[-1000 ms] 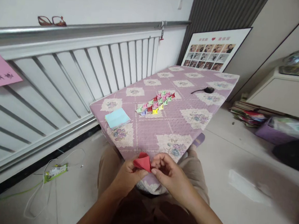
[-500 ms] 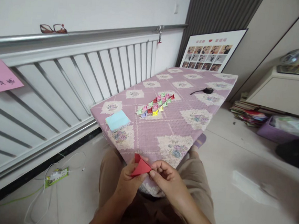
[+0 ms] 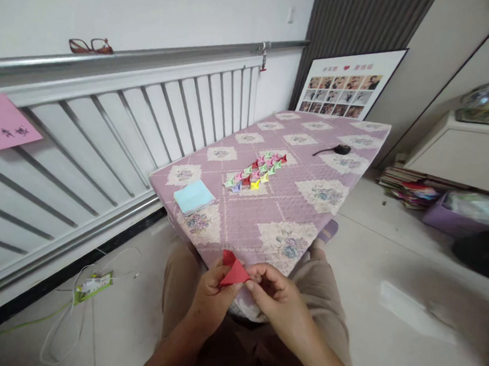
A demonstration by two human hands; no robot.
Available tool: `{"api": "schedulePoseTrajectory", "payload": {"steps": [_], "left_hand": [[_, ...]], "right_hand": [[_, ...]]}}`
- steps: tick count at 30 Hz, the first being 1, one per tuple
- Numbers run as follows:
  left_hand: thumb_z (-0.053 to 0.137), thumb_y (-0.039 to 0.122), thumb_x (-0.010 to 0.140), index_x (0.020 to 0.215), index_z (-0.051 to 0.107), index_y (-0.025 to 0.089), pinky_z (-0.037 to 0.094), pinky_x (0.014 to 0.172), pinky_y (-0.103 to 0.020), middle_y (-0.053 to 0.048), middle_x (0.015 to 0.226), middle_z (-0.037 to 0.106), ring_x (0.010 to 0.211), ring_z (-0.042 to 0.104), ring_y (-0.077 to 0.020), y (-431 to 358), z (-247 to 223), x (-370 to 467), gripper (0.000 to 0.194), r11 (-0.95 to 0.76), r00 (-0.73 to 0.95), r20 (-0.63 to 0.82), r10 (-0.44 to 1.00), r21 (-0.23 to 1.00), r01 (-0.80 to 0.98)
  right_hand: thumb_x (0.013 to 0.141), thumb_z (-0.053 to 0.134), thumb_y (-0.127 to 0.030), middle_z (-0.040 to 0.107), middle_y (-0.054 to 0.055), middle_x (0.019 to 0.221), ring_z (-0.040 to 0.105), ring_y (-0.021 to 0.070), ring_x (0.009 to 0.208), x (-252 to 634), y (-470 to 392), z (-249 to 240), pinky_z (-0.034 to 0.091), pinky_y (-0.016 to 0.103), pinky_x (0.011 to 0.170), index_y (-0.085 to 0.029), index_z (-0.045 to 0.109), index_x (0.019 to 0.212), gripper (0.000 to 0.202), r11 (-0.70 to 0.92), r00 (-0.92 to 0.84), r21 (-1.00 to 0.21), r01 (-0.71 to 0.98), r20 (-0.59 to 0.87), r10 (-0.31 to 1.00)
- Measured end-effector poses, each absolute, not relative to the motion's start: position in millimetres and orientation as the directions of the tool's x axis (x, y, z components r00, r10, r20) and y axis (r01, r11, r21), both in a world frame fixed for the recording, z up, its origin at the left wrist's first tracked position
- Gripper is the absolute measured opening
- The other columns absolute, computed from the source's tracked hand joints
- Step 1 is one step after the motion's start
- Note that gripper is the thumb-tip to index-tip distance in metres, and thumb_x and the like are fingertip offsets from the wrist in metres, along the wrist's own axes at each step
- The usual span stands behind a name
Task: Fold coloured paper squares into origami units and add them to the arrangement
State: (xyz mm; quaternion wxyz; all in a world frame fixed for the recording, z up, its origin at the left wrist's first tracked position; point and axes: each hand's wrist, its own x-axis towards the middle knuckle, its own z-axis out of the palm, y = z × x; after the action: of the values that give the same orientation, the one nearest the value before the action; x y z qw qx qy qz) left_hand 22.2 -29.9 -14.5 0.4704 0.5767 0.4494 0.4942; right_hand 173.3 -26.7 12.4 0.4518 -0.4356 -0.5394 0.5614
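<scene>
A red sheet of origami paper (image 3: 234,273), folded into pointed flaps, is held above my lap at the near corner of the table. My left hand (image 3: 214,293) is closed on its left and lower edge, thumb in front. With thumb and fingertips my right hand (image 3: 276,291) pinches the paper's right corner. Farther up the cloth stand rows of several small folded paper pieces (image 3: 256,174) in green, pink, red, yellow and purple. To their left lies a stack of light blue square paper (image 3: 194,196).
The table has a purple flowered cloth (image 3: 241,222). A black object with a cord (image 3: 341,149) rests toward its far right. A white radiator (image 3: 148,119) runs along the left. Glasses (image 3: 90,46) sit on the pipe above. A power strip (image 3: 93,287) with cables lies on the floor.
The red paper has shifted slightly, and its front flap now lies at a somewhat different angle. Both hands keep hold of it. The whole view has moved a little.
</scene>
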Motion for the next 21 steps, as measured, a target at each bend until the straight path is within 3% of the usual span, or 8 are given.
{"api": "schedulePoseTrajectory", "payload": {"steps": [7,15,21], "left_hand": [[0.055,0.021,0.083,0.091,0.065,0.016,0.044,0.087,-0.032,-0.007,0.1,0.061,0.097,0.056,-0.0199,-29,-14,24,0.014,-0.228,0.101,0.212,0.972,0.957,0.18],[0.052,0.019,0.086,0.084,0.062,0.016,0.043,0.074,-0.026,-0.004,0.089,0.055,0.081,0.053,-0.015,-23,3,16,0.011,-0.383,0.401,0.239,0.885,0.862,0.331],[0.052,0.017,0.087,0.078,0.058,0.015,0.041,0.068,-0.025,-0.005,0.088,0.054,0.077,0.05,-0.0139,-23,5,14,0.011,-0.43,0.509,0.188,0.84,0.803,0.414]], "right_hand": [[0.076,0.066,-0.043,0.058,-0.002,0.071,0.05,0.0113,0.064,174,-25,2,0.04,0.023,0.06,-0.02,0.063,0.082,0.023,-0.06,-0.221,-0.992,-0.112,-0.034,0.975],[0.08,0.064,-0.038,0.056,-0.001,0.075,0.051,0.0123,0.07,189,-18,-4,0.041,0.024,0.064,-0.021,0.062,0.082,0.018,0.008,-0.255,-1.0,0.013,0.005,0.967],[0.084,0.06,-0.034,0.057,0.0,0.086,0.055,0.0145,0.08,195,-20,0,0.045,0.026,0.072,-0.025,0.057,0.108,0.026,0.094,-0.295,-0.992,0.087,0.064,0.953]]}}
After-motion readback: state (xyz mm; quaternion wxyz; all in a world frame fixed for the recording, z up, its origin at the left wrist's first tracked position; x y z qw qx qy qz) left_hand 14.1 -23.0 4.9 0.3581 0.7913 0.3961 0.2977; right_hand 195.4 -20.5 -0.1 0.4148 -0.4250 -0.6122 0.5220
